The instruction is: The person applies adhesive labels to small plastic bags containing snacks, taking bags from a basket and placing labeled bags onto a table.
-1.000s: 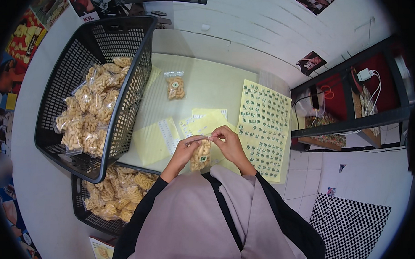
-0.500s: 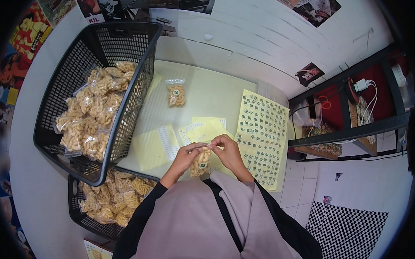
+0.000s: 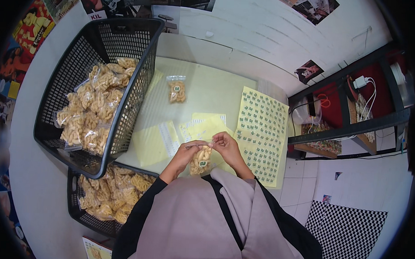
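Close to my body, a clear plastic bag of pale snacks [image 3: 201, 162] with a round sticker on its front hangs upright from my fingers. My left hand [image 3: 185, 153] is closed on the left part of its top edge. With finger and thumb, my right hand [image 3: 226, 146] pinches the same top edge at the right. Further off on the table lies another stickered snack bag [image 3: 176, 90]. Right of my hands is a large yellow sheet of round stickers [image 3: 261, 131]. Smaller yellow sheets [image 3: 206, 127] lie just beyond my fingers.
At the left a tall black basket [image 3: 148, 68] holds many snack bags [image 3: 95, 102]. Below it, a second black basket [image 3: 72, 193] is filled with more bags. A dark shelf frame [image 3: 353, 130] with cables stands at the right, and a wall bounds the table's far side.
Both hands stay on the bag's top edge, with the right fingers slightly higher. The whole view has shifted a little.
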{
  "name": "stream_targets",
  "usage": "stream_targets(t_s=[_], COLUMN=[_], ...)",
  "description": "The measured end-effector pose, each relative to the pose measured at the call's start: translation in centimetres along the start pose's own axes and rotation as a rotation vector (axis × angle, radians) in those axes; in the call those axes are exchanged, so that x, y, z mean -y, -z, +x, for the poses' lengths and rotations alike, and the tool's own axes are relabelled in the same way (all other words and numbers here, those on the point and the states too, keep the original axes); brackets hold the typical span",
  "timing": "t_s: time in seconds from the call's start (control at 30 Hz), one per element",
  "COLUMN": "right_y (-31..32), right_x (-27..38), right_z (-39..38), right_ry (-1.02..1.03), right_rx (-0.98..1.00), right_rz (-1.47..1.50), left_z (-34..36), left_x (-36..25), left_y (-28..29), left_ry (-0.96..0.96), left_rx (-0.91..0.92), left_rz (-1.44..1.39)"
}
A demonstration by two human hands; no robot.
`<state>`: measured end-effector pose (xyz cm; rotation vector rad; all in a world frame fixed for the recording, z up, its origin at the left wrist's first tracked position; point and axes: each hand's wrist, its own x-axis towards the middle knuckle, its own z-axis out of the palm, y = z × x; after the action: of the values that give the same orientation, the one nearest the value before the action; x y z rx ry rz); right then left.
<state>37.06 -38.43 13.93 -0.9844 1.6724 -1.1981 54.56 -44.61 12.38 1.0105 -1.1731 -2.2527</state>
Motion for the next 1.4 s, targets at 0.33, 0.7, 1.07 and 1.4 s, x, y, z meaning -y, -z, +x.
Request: stream_targets(t_s=[0.33, 0.7, 1.07, 1.4], right_y=[0.9, 3.1, 7.7, 11.1], right_x=[-1.8, -0.8, -3.0, -6.4], right_z=[-1.2, -5.4, -11.1, -17.3], right_ry=[0.011, 0.008, -0.114, -0.091], right_rx=[0.104, 0.282, 0.377, 0.386], right_rz=[-0.100, -0.147, 0.062, -0.079], left_z=[-1.2, -4.5, -7.1, -10.7], left_x=[0.5, 0.2, 5.2, 10.8], left_y=[-0.7, -3.9, -9.0, -14.3], left_ry=[-0.120, -0.488, -0.289, -0.203], left_rx=[-0.139, -0.193, -0.106, -0.096], left_rz=[-0.109, 0.767, 0.423, 0.443])
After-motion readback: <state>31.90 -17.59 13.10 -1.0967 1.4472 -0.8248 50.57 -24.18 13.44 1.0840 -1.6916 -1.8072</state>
